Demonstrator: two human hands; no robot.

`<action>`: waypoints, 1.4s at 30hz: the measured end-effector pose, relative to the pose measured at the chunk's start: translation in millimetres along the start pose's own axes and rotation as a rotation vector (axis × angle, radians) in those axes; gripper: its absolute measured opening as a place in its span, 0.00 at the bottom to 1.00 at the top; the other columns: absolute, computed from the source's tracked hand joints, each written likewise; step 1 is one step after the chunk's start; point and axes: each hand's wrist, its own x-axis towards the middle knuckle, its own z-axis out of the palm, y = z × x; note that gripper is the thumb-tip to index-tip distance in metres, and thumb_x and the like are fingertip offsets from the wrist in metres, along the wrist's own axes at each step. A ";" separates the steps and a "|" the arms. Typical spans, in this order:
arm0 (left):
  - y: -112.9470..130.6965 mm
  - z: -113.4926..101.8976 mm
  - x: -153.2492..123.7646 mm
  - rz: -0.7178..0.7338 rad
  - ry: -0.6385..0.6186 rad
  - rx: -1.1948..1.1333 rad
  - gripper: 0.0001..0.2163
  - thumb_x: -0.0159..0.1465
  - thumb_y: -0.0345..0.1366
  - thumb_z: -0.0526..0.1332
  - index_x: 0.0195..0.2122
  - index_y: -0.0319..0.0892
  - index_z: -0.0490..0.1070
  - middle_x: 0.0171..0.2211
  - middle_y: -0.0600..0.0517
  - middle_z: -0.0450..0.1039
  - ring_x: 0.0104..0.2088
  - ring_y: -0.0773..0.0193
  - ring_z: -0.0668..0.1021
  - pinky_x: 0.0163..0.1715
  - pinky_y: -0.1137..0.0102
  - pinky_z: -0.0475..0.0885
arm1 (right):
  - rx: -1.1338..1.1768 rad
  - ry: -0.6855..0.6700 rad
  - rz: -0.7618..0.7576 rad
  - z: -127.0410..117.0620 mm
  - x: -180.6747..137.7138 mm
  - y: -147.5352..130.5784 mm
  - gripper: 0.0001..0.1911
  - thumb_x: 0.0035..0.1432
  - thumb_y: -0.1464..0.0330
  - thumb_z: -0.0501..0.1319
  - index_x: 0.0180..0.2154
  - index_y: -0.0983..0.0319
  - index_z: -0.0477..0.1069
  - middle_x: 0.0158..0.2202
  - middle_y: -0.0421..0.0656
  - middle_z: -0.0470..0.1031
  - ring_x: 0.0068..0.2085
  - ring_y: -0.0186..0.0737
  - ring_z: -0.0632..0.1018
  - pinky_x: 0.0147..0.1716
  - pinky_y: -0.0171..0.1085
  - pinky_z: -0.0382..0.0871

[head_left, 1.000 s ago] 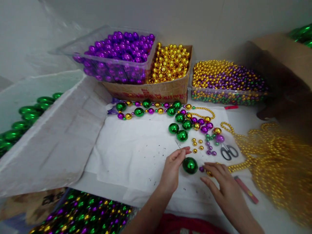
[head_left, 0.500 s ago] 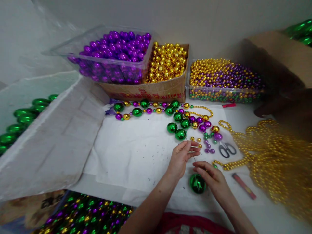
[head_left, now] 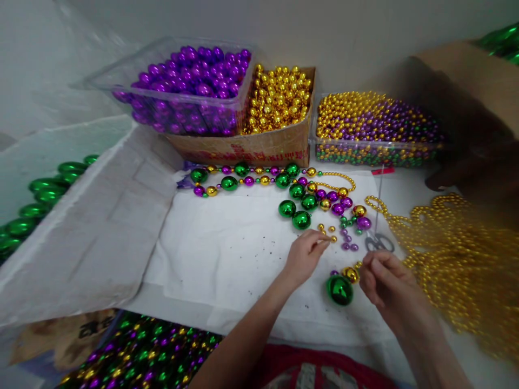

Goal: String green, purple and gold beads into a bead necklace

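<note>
My left hand (head_left: 304, 258) is over the white cloth, fingers drawn together, its fingertips at a small loose gold bead (head_left: 333, 238); whether they grip it or anything else is hidden. Closed in a pinch, my right hand (head_left: 391, 286) holds a thin, stiff-looking strand (head_left: 379, 202) that rises upright from the fingers. Beside that hand hang or lie a big green bead (head_left: 339, 290), a gold bead (head_left: 350, 274) and a small purple bead, close together. Small lilac beads (head_left: 346, 239) and scissors (head_left: 379, 243) lie just beyond.
Behind stand a clear tub of purple beads (head_left: 194, 100), a cardboard box (head_left: 243, 148) with gold beads, and a tub of small mixed beads (head_left: 373, 146). Beaded strands (head_left: 247, 181) lie across the cloth. Gold bead chains (head_left: 454, 270) pile up at right; a large carton (head_left: 101, 216) borders the left.
My right hand has moved right and turned, and the strand now points up. My left hand has let go of the strand and lowered towards the gold beads. The big green bead shifted right.
</note>
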 end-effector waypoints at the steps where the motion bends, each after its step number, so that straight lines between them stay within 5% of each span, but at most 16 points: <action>1: -10.7 -0.5 0.7 0.040 -0.006 0.116 0.05 0.55 0.32 0.65 0.33 0.45 0.78 0.41 0.47 0.72 0.46 0.54 0.70 0.53 0.62 0.62 | 0.030 -0.022 -0.004 2.3 -3.5 -1.9 0.07 0.55 0.63 0.64 0.34 0.60 0.71 0.18 0.35 0.65 0.16 0.27 0.61 0.16 0.30 0.48; 6: -35.8 -1.3 5.5 0.055 0.060 0.178 0.07 0.56 0.27 0.63 0.32 0.46 0.78 0.38 0.49 0.71 0.43 0.58 0.71 0.52 0.65 0.62 | 0.014 -0.087 0.083 10.9 -13.6 7.5 0.08 0.55 0.62 0.64 0.33 0.61 0.73 0.15 0.33 0.61 0.15 0.25 0.56 0.17 0.29 0.45; 11: -16.1 -18.4 -2.9 -0.298 0.121 -0.419 0.08 0.53 0.31 0.67 0.35 0.37 0.76 0.32 0.48 0.74 0.30 0.66 0.75 0.37 0.69 0.72 | -0.336 0.106 0.145 -4.7 -14.7 24.7 0.18 0.52 0.56 0.65 0.41 0.62 0.75 0.15 0.33 0.57 0.17 0.27 0.57 0.15 0.28 0.44; 14: -7.7 -29.5 -9.9 -0.358 0.134 -0.685 0.09 0.54 0.28 0.67 0.37 0.35 0.75 0.39 0.45 0.75 0.32 0.68 0.77 0.38 0.71 0.74 | -0.479 0.159 0.148 -8.6 -22.5 26.0 0.19 0.52 0.56 0.65 0.42 0.62 0.77 0.16 0.35 0.60 0.18 0.29 0.60 0.15 0.29 0.49; 17: -7.6 -34.8 -11.3 -0.368 0.191 -0.770 0.07 0.57 0.26 0.64 0.37 0.35 0.74 0.37 0.46 0.76 0.31 0.70 0.77 0.38 0.74 0.74 | -0.558 0.199 0.069 -3.5 -33.5 22.2 0.16 0.50 0.57 0.65 0.39 0.59 0.79 0.22 0.40 0.73 0.24 0.37 0.72 0.20 0.31 0.64; 21: -11.8 -35.6 -8.6 -0.355 0.234 -0.812 0.05 0.58 0.25 0.63 0.36 0.34 0.74 0.35 0.48 0.76 0.29 0.71 0.76 0.35 0.75 0.75 | -0.590 0.205 0.001 1.6 -42.3 18.7 0.12 0.49 0.59 0.65 0.36 0.55 0.80 0.40 0.40 0.80 0.41 0.44 0.78 0.39 0.33 0.71; 27: -12.7 -33.8 -7.9 -0.318 0.233 -0.819 0.05 0.57 0.25 0.63 0.36 0.34 0.73 0.34 0.48 0.75 0.29 0.72 0.76 0.34 0.76 0.74 | -0.637 0.193 -0.014 -2.8 -42.6 19.7 0.10 0.50 0.60 0.64 0.34 0.55 0.81 0.35 0.39 0.81 0.29 0.42 0.78 0.25 0.32 0.71; 42: -12.7 -26.8 -8.6 -0.266 0.169 -0.627 0.18 0.52 0.28 0.69 0.44 0.38 0.70 0.37 0.50 0.74 0.29 0.74 0.73 0.30 0.78 0.67 | -0.676 0.094 0.015 -17.6 -32.0 31.3 0.13 0.51 0.58 0.63 0.35 0.57 0.80 0.33 0.43 0.80 0.34 0.44 0.77 0.30 0.33 0.70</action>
